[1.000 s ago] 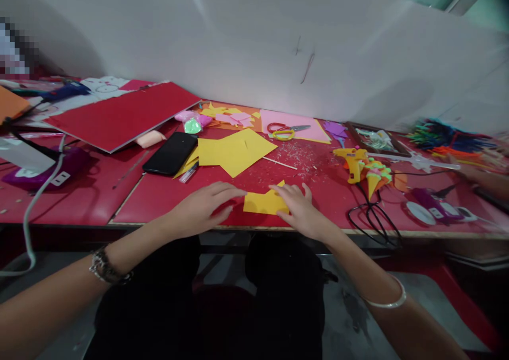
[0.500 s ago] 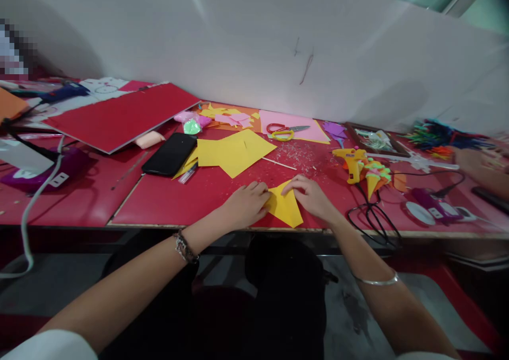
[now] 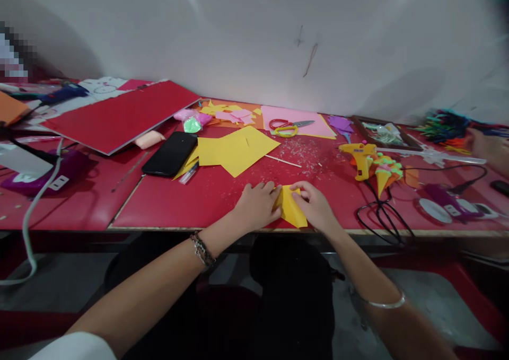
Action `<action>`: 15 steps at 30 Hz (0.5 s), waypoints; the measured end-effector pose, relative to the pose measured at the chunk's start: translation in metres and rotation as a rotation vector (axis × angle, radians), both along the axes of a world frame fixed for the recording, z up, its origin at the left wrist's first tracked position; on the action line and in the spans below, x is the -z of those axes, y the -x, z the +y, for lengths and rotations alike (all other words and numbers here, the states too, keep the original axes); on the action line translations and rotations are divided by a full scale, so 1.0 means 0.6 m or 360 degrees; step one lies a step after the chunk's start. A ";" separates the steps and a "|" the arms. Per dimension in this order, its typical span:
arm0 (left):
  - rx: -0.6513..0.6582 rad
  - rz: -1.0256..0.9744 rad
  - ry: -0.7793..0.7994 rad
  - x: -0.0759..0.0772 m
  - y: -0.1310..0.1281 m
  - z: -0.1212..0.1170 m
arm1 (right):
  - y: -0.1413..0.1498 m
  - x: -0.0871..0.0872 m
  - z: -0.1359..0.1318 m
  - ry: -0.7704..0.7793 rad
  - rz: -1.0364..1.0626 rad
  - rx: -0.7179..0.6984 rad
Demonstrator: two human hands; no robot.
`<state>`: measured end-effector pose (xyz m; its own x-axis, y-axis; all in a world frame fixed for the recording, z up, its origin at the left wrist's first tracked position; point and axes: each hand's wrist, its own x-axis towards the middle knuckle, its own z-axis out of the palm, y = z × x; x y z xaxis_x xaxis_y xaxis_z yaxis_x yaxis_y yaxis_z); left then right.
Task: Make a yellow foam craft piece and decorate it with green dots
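Observation:
A small piece of yellow paper [image 3: 293, 211] lies at the table's front edge, between my hands. My left hand [image 3: 258, 205] rests on its left side, fingers bent over the paper and pressing it down. With thumb and fingertips, my right hand [image 3: 315, 207] pinches the paper's upper right edge, which curls up and over. Just beyond are larger yellow paper cutouts [image 3: 238, 150] and a thin white stick [image 3: 283, 161]. A black phone [image 3: 170, 153] partly covers another yellow piece on the left.
Scissors [image 3: 289, 128] lie on pink paper at the back. On the right stand a yellow glue gun [image 3: 360, 158], a paper cone decoration [image 3: 384, 177] and looped black cable [image 3: 384, 217]. A red board [image 3: 123, 116] leans at the left. Another person's hand [image 3: 487, 145] is at the far right.
The right side of the small yellow paper has been lifted and curled toward the left by my right hand. My left hand stays on the paper. The camera view has shifted slightly.

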<state>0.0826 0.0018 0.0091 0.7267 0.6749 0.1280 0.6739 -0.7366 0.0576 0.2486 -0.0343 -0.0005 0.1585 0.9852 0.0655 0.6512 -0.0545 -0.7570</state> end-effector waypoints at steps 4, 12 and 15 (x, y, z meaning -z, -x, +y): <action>-0.0021 0.0044 -0.0003 -0.004 -0.006 -0.003 | 0.012 -0.004 -0.010 -0.0044 -0.0191 0.0064; -0.0028 0.0108 -0.0034 -0.005 -0.014 -0.006 | 0.015 -0.005 -0.014 -0.0072 -0.0476 0.0087; -0.0036 0.0123 -0.0042 -0.005 -0.015 -0.007 | 0.012 -0.006 -0.017 -0.0066 -0.0529 0.0106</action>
